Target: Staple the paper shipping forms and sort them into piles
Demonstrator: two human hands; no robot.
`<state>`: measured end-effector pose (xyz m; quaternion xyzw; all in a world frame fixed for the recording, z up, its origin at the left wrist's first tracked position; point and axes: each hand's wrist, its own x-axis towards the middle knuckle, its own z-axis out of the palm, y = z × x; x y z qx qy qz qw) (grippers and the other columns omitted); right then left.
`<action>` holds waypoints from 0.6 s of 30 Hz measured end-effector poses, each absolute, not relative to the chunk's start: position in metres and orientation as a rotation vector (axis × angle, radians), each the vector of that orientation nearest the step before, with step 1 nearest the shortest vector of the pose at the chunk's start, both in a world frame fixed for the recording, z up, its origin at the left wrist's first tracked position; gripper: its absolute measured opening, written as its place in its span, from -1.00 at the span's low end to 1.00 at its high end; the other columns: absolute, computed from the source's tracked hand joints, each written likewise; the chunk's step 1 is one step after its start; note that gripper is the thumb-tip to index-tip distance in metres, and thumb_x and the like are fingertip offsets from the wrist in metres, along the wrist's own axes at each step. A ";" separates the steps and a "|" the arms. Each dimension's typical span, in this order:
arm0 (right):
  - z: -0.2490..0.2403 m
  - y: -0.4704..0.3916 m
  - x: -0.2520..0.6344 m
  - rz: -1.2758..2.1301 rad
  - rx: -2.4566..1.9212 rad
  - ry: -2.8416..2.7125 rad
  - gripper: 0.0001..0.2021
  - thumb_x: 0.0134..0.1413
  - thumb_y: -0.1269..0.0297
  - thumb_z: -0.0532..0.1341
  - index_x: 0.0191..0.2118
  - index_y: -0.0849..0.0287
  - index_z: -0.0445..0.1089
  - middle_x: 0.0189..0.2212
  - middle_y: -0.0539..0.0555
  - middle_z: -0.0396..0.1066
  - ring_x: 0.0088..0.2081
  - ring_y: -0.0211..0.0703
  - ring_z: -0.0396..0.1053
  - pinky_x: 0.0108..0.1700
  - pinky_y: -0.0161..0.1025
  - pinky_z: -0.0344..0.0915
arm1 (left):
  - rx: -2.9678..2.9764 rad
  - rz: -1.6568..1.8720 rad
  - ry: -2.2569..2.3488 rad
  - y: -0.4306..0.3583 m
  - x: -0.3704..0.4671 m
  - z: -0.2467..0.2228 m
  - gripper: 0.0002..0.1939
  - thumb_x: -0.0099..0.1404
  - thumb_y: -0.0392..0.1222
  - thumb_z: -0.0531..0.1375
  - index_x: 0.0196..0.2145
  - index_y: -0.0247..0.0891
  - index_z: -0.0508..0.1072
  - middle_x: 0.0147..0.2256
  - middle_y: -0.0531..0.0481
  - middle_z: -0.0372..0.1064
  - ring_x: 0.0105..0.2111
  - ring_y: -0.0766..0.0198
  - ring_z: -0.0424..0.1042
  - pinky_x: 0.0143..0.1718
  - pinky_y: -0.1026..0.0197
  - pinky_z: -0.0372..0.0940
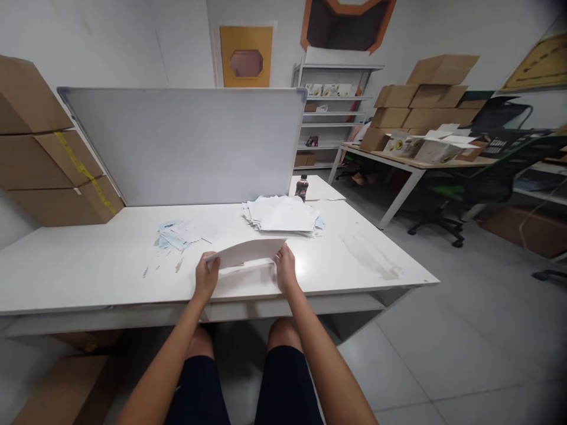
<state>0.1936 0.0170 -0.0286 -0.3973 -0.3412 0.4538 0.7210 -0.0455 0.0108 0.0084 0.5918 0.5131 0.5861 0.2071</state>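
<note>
A white sheet of paper (248, 251) is raised just above the front part of the white table (110, 265), bowed upward between my hands. My left hand (207, 276) grips its left end, thumb toward me. At the right end, my right hand (286, 267) pinches the sheet near its corner. Behind the sheet lies a thick, uneven stack of white papers (283, 213). Torn bluish-white paper scraps (177, 235) lie in a loose pile to the left, with small dark bits in front of them.
A whiteboard (190, 147) stands along the table's back edge. Cardboard boxes (57, 159) are stacked at the left. A dark drink bottle (302, 188) stands behind the paper stack. Farther right are a shelf, another table with boxes, and an office chair (509, 171).
</note>
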 end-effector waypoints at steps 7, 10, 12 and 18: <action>-0.021 0.005 0.202 0.945 -0.922 -0.992 -0.49 0.11 -0.23 0.08 -0.13 0.09 0.45 -0.11 0.11 0.49 -0.05 -0.02 0.39 0.00 -0.13 0.29 | 1.630 1.589 1.318 0.015 -0.046 -0.007 -0.61 0.13 0.06 0.20 -0.17 -0.24 0.40 -0.21 -0.11 0.48 -0.17 0.08 0.46 -0.10 0.06 0.37; -0.023 0.004 0.199 0.953 -0.929 -1.010 -0.39 0.16 -0.28 -0.08 -0.06 0.09 0.42 -0.11 0.11 0.49 -0.05 -0.03 0.39 -0.01 -0.12 0.29 | 1.713 1.508 1.353 0.013 -0.045 -0.002 -0.68 0.14 0.04 0.18 -0.23 -0.22 0.38 -0.29 -0.06 0.47 -0.24 0.11 0.46 -0.17 0.09 0.37; -0.024 0.005 0.198 0.947 -0.916 -1.011 -0.47 0.15 -0.22 0.02 -0.01 0.08 0.36 -0.09 0.11 0.47 -0.03 -0.03 0.38 -0.02 -0.13 0.30 | 1.739 1.483 1.379 0.011 -0.044 -0.001 -0.71 0.15 0.03 0.16 -0.25 -0.21 0.37 -0.31 -0.05 0.46 -0.26 0.12 0.45 -0.18 0.10 0.36; -0.022 -0.001 0.197 0.907 -0.890 -1.087 -0.68 0.02 0.12 0.24 -0.11 0.08 0.28 -0.19 0.07 0.44 -0.14 -0.08 0.38 -0.08 -0.16 0.31 | 1.706 1.501 1.343 0.015 -0.043 -0.008 -0.69 0.18 0.02 0.15 -0.19 -0.21 0.35 -0.24 -0.07 0.45 -0.18 0.10 0.45 -0.10 0.07 0.35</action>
